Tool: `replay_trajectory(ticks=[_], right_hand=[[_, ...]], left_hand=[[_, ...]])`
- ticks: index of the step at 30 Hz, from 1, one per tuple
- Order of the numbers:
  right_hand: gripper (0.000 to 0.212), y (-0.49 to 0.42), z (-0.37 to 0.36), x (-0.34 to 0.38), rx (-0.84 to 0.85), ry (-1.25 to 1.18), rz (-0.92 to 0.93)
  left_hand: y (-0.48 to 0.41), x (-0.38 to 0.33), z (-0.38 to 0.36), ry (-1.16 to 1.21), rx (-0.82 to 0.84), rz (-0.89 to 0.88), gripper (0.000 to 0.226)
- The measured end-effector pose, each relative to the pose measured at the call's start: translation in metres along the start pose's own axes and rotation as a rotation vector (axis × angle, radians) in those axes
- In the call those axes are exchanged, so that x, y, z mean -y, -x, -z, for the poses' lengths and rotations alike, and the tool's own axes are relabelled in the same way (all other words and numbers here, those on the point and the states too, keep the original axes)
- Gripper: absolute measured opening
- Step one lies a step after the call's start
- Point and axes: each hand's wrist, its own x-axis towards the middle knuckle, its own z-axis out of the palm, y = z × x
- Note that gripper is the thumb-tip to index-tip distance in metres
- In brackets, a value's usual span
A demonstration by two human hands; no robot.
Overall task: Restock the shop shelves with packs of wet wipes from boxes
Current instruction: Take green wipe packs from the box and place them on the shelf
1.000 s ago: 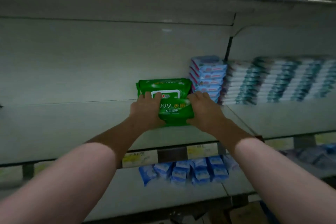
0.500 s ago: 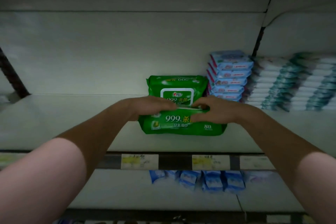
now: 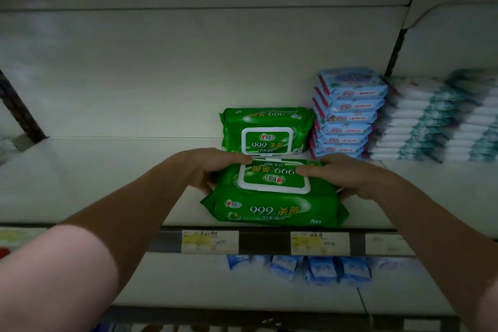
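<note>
Two green packs of wet wipes lie on the pale shelf [image 3: 94,170]. The rear green pack [image 3: 266,129] sits against the back wall. The front green pack [image 3: 275,197] lies near the shelf's front edge, its white lid facing up. My left hand [image 3: 207,170] grips its left end, fingers over the top. My right hand [image 3: 347,178] grips its right end in the same way. The pack's lower corners are partly hidden by my palms.
A stack of blue wipe packs [image 3: 347,113] stands right of the green ones, with white and teal packs [image 3: 436,121] beyond. Price labels [image 3: 210,241] line the shelf edge. Small blue packs [image 3: 320,268] lie on the shelf below. The shelf's left half is bare.
The front green pack has been tipped from leaning to lying flat with its lid up, near the shelf's front edge. Both hands stayed on its ends. The view has moved closer.
</note>
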Motion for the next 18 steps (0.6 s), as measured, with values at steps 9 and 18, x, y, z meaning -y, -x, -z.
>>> replay_trajectory(ticks=[9,18], right_hand=[[0.052,-0.002,0.006,0.033,-0.214,0.033,0.318],[0.094,-0.006,-0.060,0.080,-0.137,1.092,0.546]], left_hand=[[0.007,-0.022,0.027,-0.120,-0.081,-0.300,0.064],[0.016,-0.010,0.027,-0.143,0.148,-0.306,0.068]])
